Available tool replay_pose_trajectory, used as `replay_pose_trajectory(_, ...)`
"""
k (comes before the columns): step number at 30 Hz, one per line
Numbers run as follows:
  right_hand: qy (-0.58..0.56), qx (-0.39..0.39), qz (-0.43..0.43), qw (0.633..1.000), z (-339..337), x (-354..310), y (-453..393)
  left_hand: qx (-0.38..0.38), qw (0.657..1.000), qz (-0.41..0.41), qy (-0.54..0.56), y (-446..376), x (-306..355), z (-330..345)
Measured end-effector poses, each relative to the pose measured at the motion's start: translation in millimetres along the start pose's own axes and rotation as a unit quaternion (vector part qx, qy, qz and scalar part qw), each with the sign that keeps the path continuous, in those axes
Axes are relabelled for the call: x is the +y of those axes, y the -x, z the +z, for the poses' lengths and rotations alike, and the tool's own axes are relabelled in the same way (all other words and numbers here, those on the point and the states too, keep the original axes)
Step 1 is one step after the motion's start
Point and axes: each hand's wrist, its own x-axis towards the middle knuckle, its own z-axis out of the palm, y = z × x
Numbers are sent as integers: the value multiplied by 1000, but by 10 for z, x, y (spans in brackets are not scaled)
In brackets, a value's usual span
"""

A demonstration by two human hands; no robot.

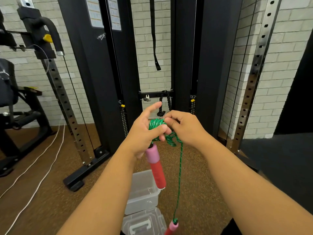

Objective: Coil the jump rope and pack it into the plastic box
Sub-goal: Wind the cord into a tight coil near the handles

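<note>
Your left hand (144, 133) is closed around a coil of green jump rope (156, 123) at mid-frame, index finger lifted. Your right hand (184, 126) pinches the strand beside it. One pink-and-red handle (155, 167) hangs just below your left hand, long axis slanting down-right. The second handle (171, 227) dangles at the bottom edge. One open plastic box (144, 190) sits on the floor below, with one lid (144, 223) nearer you.

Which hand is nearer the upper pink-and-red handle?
Left. The left hand sits right at the top of the handle, which hangs below it; the right hand pinches the rope off to the side.
</note>
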Motion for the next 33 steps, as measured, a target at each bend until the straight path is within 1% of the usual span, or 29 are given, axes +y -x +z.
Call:
replay_pose_trajectory(3,-48,-11,15,999,48,-6,31,4,999,11,37,0,18,-6)
replay_pose_trajectory(7,-116,-36,40,992,113,7,118,34,996,38,76,-2,74,-7)
replay_pose_trajectory(10,-154,-59,58,985,133,63,202,64,993,36,96,-11,139,-23)
replay_pose_trajectory(14,-207,-78,82,972,134,133,285,105,992,34,60,-27,163,-63)
replay_pose_trajectory(17,-255,-102,82,958,146,184,322,114,991,42,48,-25,158,-72)
replay_pose_trajectory(21,-273,-136,101,947,152,261,354,131,988,67,47,-41,202,-84)
replay_pose_trajectory(24,-281,-117,117,945,130,282,373,149,985,80,26,-55,233,-126)
replay_pose_trajectory(28,-334,-67,140,930,96,305,370,180,981,74,-4,-58,242,-169)
replay_pose_trajectory(30,-378,-59,147,912,73,296,365,194,978,67,-32,-63,228,-174)
replay_pose_trajectory(33,-468,-71,143,869,18,258,348,218,972,58,-74,-69,188,-158)
